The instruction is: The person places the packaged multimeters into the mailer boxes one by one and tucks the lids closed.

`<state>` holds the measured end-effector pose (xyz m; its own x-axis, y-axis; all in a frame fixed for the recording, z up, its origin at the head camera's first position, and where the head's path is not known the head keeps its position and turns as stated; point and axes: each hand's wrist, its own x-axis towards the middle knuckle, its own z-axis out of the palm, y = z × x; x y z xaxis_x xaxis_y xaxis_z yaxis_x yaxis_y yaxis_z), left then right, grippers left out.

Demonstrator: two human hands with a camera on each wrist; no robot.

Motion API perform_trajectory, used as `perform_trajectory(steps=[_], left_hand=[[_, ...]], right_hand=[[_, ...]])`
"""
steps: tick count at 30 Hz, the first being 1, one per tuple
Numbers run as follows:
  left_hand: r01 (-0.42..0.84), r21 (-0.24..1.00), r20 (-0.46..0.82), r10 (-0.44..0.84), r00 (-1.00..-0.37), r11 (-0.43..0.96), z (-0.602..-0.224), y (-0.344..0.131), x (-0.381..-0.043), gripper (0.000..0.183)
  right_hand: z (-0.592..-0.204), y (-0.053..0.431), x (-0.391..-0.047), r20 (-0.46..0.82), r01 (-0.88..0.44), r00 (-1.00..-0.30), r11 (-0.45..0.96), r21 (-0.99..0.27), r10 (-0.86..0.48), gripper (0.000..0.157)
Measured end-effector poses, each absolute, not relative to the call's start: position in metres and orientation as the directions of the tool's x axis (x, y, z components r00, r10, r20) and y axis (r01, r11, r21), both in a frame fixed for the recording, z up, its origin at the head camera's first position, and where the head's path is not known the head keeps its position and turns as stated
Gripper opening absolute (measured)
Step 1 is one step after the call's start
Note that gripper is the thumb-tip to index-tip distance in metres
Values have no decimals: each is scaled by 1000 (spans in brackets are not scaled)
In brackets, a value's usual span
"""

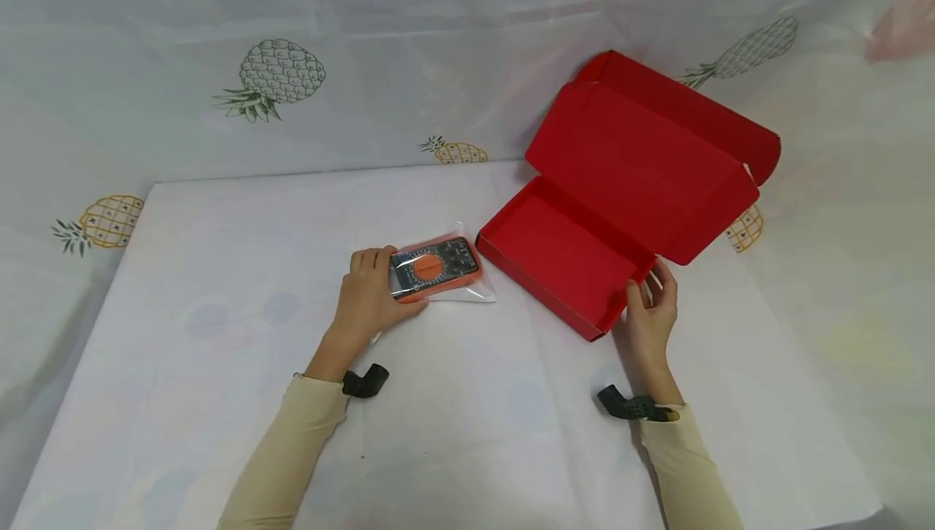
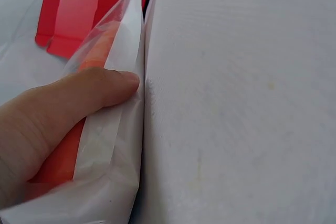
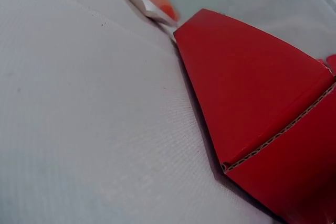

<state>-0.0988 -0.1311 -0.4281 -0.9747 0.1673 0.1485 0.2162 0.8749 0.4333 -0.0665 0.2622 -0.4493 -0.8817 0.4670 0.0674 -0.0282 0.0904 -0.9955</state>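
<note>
A multimeter (image 1: 445, 260) with a dark face and orange dial lies in a clear plastic bag (image 1: 478, 293) on the white table. My left hand (image 1: 368, 295) grips its near end, fingers over the far edge and thumb along the near edge. In the left wrist view the thumb (image 2: 79, 95) presses the bag against the orange side. To the right sits a red cardboard box (image 1: 558, 246), its lid raised and its inside bare. My right hand (image 1: 652, 319) pinches the box's right side wall. The right wrist view shows the box's outer wall (image 3: 241, 82), but no fingers.
The box's raised lid (image 1: 643, 148) leans back toward a pineapple-print cloth (image 1: 365, 75) hanging behind the table. White cloth (image 1: 467, 416) covers the tabletop. A dark wrist-worn camera sits on each wrist, the left one (image 1: 365, 381) and the right one (image 1: 628, 402).
</note>
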Motion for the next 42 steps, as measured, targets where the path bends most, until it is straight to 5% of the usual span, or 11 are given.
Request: perform_trajectory(steps=[26,42], left_hand=[[206,514,349,16,-937,833,-423,-149,-99,88],[138,531,353,-69,-933,836,-412,-151,-97,90]], right_hand=[[-419,252,-54,42,41,-897,176,-984,441,61],[-418,252,-53,42,29,-909,164,-986,414,62]])
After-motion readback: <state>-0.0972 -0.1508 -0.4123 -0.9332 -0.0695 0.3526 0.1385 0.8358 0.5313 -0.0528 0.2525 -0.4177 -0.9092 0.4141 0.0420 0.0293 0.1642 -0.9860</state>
